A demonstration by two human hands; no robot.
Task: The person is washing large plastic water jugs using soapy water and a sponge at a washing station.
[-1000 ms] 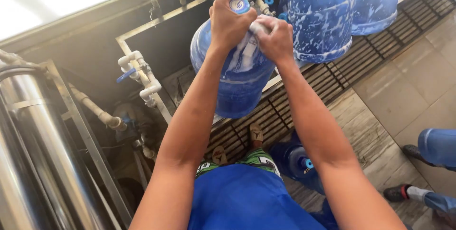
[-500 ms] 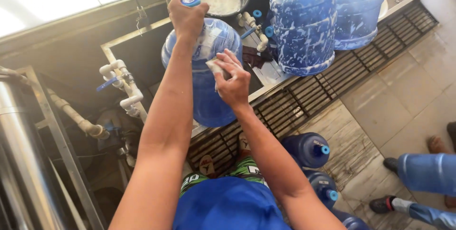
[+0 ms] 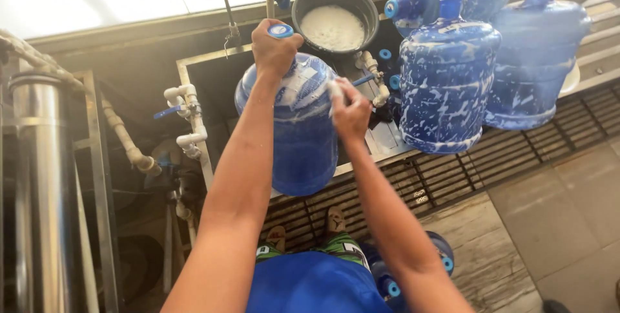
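The big blue water jug (image 3: 300, 135) leans on the wash basin's edge (image 3: 194, 125), soap-streaked. The left hand (image 3: 274, 48) is clamped round its capped neck; the right hand (image 3: 349, 109) presses what looks like a sponge against its shoulder. More soapy jugs (image 3: 449, 87) stand just beside it, near a pot of suds (image 3: 334, 25).

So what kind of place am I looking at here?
Probably a water-refilling station's washing area: soapy large blue water jugs stand on a wet metal floor grate, beside white pipes with valves and a steel filter tank.

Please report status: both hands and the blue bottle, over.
Left hand grips neck of blue bottle. Right hand scrubs its soapy shoulder. Soapy bottle close at right.
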